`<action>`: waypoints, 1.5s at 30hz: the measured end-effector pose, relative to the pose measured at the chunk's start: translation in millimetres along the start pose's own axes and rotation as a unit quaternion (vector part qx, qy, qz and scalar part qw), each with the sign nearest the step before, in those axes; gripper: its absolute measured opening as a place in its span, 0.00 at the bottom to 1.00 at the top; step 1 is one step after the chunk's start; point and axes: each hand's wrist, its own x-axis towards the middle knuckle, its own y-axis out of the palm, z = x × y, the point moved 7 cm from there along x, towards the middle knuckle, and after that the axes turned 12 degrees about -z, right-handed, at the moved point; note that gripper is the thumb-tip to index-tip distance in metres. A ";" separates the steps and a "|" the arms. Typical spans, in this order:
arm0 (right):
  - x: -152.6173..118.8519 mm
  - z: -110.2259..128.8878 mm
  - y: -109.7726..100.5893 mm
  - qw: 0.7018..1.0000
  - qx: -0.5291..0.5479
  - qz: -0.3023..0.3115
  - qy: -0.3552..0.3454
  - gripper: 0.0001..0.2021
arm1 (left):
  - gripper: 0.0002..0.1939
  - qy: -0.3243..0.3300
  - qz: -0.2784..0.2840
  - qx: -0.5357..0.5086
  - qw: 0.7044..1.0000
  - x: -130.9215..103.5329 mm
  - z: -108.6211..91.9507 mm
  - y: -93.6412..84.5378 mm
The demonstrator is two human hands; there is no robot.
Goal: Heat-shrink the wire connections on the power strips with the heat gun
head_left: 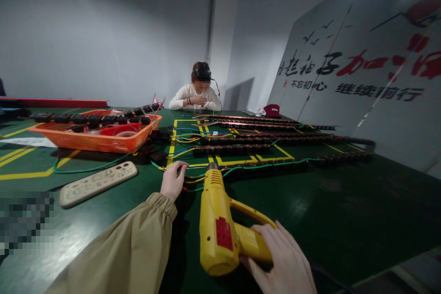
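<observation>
In my right hand [280, 257] is the handle of a yellow heat gun [215, 220], its metal nozzle pointing away from me toward a bundle of coloured wires [198, 177]. My left hand [174, 179] is closed in a pinch at the near end of those wires, just left of the nozzle. Blue, yellow, green and red strands run by its fingertips. From the bundle a green wire [262, 165] runs right along a long dark strip [344, 158]. Which wire the left fingers hold is hard to make out.
An orange basket [103, 142] with dark segmented strips and red parts stands at left. Nearer lies a beige power strip [99, 183]. More wired strips [241, 148] lie across the green table [310, 220], marked with yellow tape. Beyond sits a person [196, 94] near a dark red cap [272, 110].
</observation>
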 end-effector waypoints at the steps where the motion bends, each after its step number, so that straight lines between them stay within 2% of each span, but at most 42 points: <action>1: -0.6 -1.3 -0.5 1.000 0.008 0.007 0.006 0.18 | 0.12 0.000 0.000 -0.001 1.000 -0.1 0.4 0.2; 5: 6.0 -4.7 -5.8 0.996 0.074 0.043 0.019 0.19 | 0.11 0.010 -0.002 0.019 1.000 -0.8 3.2 1.1; 8: 26.1 -11.2 -7.1 0.992 0.093 0.064 0.046 0.15 | 0.11 0.022 0.002 0.039 0.999 -0.9 5.2 2.4; 9: 34.8 -12.9 -2.5 0.992 0.072 0.092 0.050 0.14 | 0.11 0.023 0.004 0.040 0.999 -0.7 5.7 2.8; 11: 49.8 -11.5 16.7 0.979 0.019 0.201 0.022 0.13 | 0.11 0.022 0.008 0.037 0.999 -0.1 6.0 3.0; 12: 58.5 -10.1 24.6 0.974 0.016 0.226 0.012 0.12 | 0.11 0.019 0.008 0.035 0.999 0.3 6.0 2.9; 16: 81.8 4.3 59.3 0.948 0.049 0.308 -0.068 0.06 | 0.11 0.006 0.005 0.040 0.999 1.0 6.1 1.9; 19: 88.1 14.4 81.8 0.933 0.038 0.337 -0.117 0.08 | 0.11 -0.010 0.000 0.044 0.999 0.5 7.9 2.1; 23: 92.1 32.1 104.7 0.919 0.005 0.355 -0.172 0.13 | 0.11 -0.020 -0.012 0.046 0.999 1.5 10.7 1.9; 28: 96.4 49.4 117.9 0.906 -0.022 0.360 -0.220 0.14 | 0.10 0.002 0.019 0.058 0.998 5.0 12.1 5.8; 35: 95.4 47.6 114.8 0.908 -0.004 0.334 -0.253 0.15 | 0.10 0.009 0.018 0.055 0.998 6.3 16.1 6.9; 45: 92.2 36.5 103.0 0.915 0.052 0.321 -0.239 0.12 | 0.09 0.004 -0.001 0.074 0.997 3.1 17.8 -2.2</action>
